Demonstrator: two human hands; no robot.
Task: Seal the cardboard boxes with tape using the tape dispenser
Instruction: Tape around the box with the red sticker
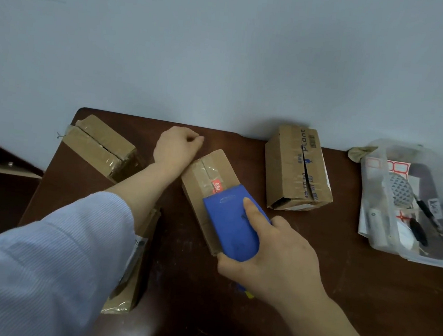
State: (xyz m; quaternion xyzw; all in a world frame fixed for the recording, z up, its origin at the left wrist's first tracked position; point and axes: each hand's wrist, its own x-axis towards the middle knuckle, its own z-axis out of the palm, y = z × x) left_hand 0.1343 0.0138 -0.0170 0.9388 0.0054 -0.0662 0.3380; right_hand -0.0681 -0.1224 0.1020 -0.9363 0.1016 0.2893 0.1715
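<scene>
Tape dispenser (233, 220) gripped by right hand (273, 262), on middle box (205, 173); left hand (178, 144) fisted beside it.

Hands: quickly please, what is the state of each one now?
Left hand: closed, fingers curled, nothing visible in it.
Right hand: holding the blue tape dispenser.

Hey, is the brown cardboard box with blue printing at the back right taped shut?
No, open: the blue-printed cardboard box shows a dark split along its top seam.

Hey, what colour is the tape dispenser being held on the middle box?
Blue. The tape dispenser shows best in the head view, gripped by the right hand.
</scene>
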